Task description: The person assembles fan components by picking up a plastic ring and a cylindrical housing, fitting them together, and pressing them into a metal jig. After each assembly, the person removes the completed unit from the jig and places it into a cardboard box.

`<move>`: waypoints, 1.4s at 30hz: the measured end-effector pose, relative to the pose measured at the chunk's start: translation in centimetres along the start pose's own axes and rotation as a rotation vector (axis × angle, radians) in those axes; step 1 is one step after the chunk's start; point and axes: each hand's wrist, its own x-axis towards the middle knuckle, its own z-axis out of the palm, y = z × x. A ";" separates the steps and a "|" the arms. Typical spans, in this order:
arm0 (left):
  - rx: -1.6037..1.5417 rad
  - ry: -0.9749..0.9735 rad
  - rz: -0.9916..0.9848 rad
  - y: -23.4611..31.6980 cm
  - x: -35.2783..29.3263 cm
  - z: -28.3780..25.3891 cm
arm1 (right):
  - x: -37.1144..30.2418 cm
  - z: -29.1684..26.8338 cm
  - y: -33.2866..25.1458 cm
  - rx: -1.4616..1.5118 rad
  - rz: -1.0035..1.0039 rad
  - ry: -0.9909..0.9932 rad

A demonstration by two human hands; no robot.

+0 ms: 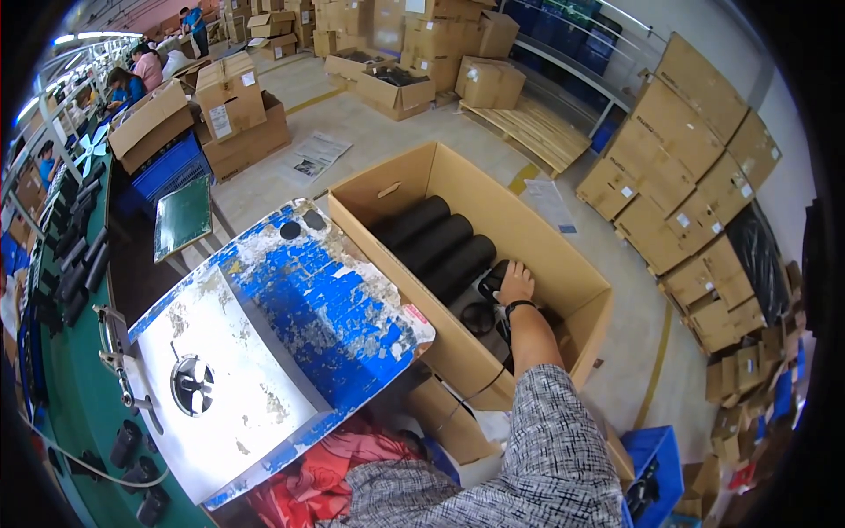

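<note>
My right hand reaches down into a long open cardboard box. Its fingers are closed around a black plastic part, whose far side is hidden by the hand. Beside that part, several thick black cylinders lie in a row. Closer to me in the box is a black ring-shaped piece. A dark band circles my right wrist, below a black-and-white patterned sleeve. My left hand does not show.
Left of the box stands a worn blue-and-white bench with a round fixture. A green conveyor carries black parts at far left. Stacked cartons stand right; a blue bin is lower right. People work far back.
</note>
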 end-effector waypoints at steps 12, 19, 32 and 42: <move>0.067 -0.137 0.248 -1.8 -0.4 3.7 | 1.4 3.0 1.3 0.273 0.070 -0.029; 0.058 -0.128 0.230 -1.4 -0.5 5.5 | -0.9 2.8 3.6 0.300 -0.175 0.129; 0.071 -0.282 0.395 -2.3 0.3 4.0 | -0.2 4.9 3.7 0.315 -0.234 0.093; 0.013 -0.286 0.148 -0.5 -3.7 6.0 | 0.5 4.0 0.4 0.417 -0.012 0.058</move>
